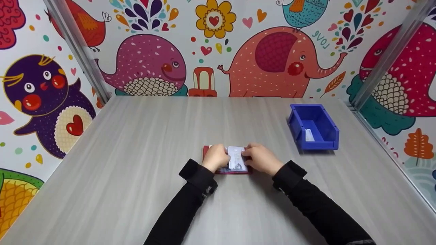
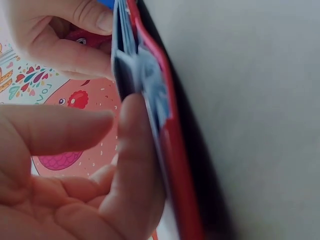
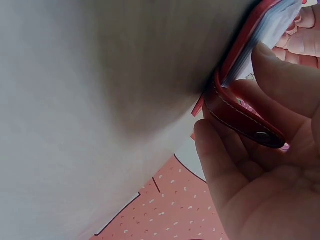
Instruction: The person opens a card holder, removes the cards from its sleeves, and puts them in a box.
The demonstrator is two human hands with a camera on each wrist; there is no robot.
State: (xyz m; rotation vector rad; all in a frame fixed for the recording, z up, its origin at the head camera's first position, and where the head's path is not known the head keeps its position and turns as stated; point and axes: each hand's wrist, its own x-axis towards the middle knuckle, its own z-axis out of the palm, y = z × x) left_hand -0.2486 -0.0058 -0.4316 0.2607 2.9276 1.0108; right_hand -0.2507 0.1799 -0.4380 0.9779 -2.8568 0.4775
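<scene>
A red card holder [image 1: 205,151] with a stack of clear sleeves [image 1: 236,158] lies on the table in the head view, between both hands. My left hand [image 1: 216,157] is at its left part; in the left wrist view one finger [image 2: 131,150] rests along the sleeves, while the thumb [image 2: 75,129] stands apart from them. At the right edge, my right hand [image 1: 262,158] holds the holder, its thumb [image 3: 272,65] on the sleeve edges. A red strap with a snap button [image 3: 245,120] sticks out over its fingers. Whatever lies beneath the left hand is hidden.
A blue bin [image 1: 315,127] stands at the back right of the table, with a small white item [image 1: 309,135] inside. Walls printed with cartoon animals [image 1: 272,64] border the wood-grain table [image 1: 143,146] at the back and sides.
</scene>
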